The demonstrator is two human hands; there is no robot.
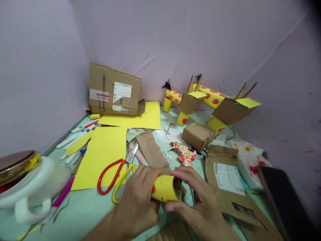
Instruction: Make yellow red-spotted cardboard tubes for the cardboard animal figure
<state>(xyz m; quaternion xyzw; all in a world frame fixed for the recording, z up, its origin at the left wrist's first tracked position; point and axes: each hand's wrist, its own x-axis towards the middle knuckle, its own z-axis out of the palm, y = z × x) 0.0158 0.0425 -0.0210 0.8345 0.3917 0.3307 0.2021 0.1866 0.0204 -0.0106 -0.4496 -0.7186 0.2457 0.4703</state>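
Note:
A yellow cardboard tube (167, 187) with orange-red spots lies sideways between my hands, its open end toward the right. My left hand (140, 195) wraps around the tube's left part, hiding it. At the open end, the thumb and fingers of my right hand (197, 197) close on the rim. Brown cardboard shows just inside and beside that end. Close to my left hand lie scissors (122, 170) with one red and one yellow handle, blades spread, over a yellow sheet (102, 154). A torn cardboard strip (152, 150) is just beyond my hands.
Two spotted yellow giraffe figures (213, 97) stand at the back right. A cardboard box (114, 90) leans at the back left. Markers (77, 137) and a lidded white mug (37, 187) are on the left. Flattened cardboard (220, 160) and a dark phone (283, 197) are right.

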